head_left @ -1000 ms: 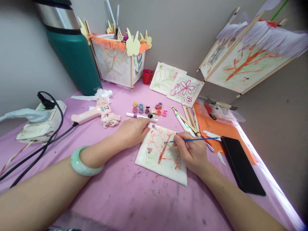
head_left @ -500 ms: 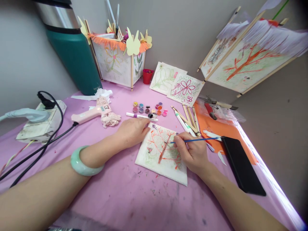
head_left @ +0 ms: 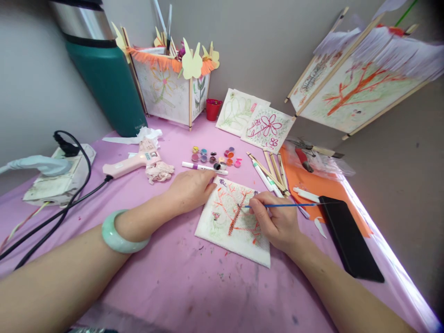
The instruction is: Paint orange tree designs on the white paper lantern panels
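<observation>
Lilac cloth (head_left: 166, 282) meets grey walls (head_left: 256, 51), right fingers (head_left: 266, 196) gripping a blue brush (head_left: 305, 204) at a panel (head_left: 218, 229), hold of left fingers (head_left: 205, 177) unclear.

The purple-covered table (head_left: 166, 286) is dark-specked toward its near edge. At its middle lies a painted white panel (head_left: 222, 233), small paint pots (head_left: 204, 158) just beyond. Along the far edge stand a green bottle (head_left: 107, 88), a fringed box (head_left: 163, 95) and a red bucket (head_left: 213, 112). A power strip (head_left: 57, 182) sits toward the left edge, an orange sheet (head_left: 307, 184) by the right.
</observation>
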Demonstrator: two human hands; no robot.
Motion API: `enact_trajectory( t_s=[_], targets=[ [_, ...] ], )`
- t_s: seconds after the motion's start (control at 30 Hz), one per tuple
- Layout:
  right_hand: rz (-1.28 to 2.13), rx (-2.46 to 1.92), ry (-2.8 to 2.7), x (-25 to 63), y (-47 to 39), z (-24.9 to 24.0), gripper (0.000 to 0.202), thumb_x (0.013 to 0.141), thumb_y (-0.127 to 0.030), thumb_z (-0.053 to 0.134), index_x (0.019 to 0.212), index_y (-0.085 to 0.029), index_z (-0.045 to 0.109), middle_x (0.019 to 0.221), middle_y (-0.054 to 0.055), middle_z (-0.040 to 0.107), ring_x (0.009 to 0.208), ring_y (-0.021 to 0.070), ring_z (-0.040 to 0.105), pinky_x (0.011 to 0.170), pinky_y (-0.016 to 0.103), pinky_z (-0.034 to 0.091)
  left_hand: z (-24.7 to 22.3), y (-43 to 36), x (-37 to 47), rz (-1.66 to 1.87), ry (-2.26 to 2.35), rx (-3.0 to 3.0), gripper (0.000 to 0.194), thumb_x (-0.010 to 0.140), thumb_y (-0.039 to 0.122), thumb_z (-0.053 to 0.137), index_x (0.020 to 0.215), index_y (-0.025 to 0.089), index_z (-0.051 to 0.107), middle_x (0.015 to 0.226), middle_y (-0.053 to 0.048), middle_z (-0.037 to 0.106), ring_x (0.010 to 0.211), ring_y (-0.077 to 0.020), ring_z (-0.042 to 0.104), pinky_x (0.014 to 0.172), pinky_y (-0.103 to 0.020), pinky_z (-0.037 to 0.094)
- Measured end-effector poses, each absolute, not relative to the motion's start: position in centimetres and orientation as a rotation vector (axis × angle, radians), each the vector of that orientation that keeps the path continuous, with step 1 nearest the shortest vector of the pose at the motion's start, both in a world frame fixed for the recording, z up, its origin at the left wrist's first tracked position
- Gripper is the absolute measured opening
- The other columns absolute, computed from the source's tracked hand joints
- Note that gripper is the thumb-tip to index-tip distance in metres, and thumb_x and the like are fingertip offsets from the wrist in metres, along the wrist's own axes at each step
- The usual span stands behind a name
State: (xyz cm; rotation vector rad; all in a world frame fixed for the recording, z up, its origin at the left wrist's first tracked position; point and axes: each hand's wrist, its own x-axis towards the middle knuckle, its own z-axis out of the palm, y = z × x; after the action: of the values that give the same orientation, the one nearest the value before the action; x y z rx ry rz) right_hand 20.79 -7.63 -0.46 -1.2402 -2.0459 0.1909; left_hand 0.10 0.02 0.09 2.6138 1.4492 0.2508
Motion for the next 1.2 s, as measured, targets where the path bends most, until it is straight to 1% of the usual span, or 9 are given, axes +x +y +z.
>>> enact_trajectory(
  t_s=[0.17,0.63,0.93,1.2],
  targets=[
    [0.223,-1.215,-2.052,20.74,-7.64,-0.46,0.018,0.083,-0.019,0.045,0.068,-0.017,0.054,0.058,0.0,0.053,0.053,0.0096,0.049,0.053,0.023,0.037,0.1,-0.01,0.08,0.251,1.442,2.617,0.034,0.086,0.037,0.033,0.109,0.023,0.054,0.093,-0.005,0.065,0.085,-0.0195,0.059,0.068,-0.03,0.043],
    [0.187,-1.31,-1.981,20.73,-7.61,-0.62,0.021,0.085,-0.025,0.043,0.07,-0.019,0.056,0.059,0.0,0.056,0.051,0.0098,0.05,0.052,0.023,0.039,0.25,-0.01,0.13,0.229,1.447,2.588,0.034,0.085,0.036,0.034,0.107,0.022,0.056,0.091,-0.006,0.065,0.084,-0.0198,0.059,0.069,-0.031,0.043],
    [0.177,-1.303,-1.99,20.74,-7.61,-0.66,0.02,0.085,-0.024,0.044,0.069,-0.018,0.056,0.059,0.0,0.056,0.051,0.0097,0.051,0.051,0.022,0.039,0.15,-0.02,0.15,0.243,1.447,2.603,0.034,0.085,0.036,0.034,0.108,0.023,0.055,0.092,-0.006,0.065,0.085,-0.0199,0.059,0.069,-0.031,0.043],
    [0.08,-1.368,-1.934,20.86,-7.41,-0.74,0.019,0.085,-0.026,0.045,0.072,-0.019,0.057,0.059,-0.001,0.058,0.049,0.0097,0.052,0.049,0.022,0.039,0.17,0.01,0.14,0.24,1.448,2.593,0.034,0.085,0.035,0.034,0.109,0.022,0.054,0.091,-0.006,0.065,0.084,-0.0196,0.059,0.068,-0.03,0.042]
  ],
)
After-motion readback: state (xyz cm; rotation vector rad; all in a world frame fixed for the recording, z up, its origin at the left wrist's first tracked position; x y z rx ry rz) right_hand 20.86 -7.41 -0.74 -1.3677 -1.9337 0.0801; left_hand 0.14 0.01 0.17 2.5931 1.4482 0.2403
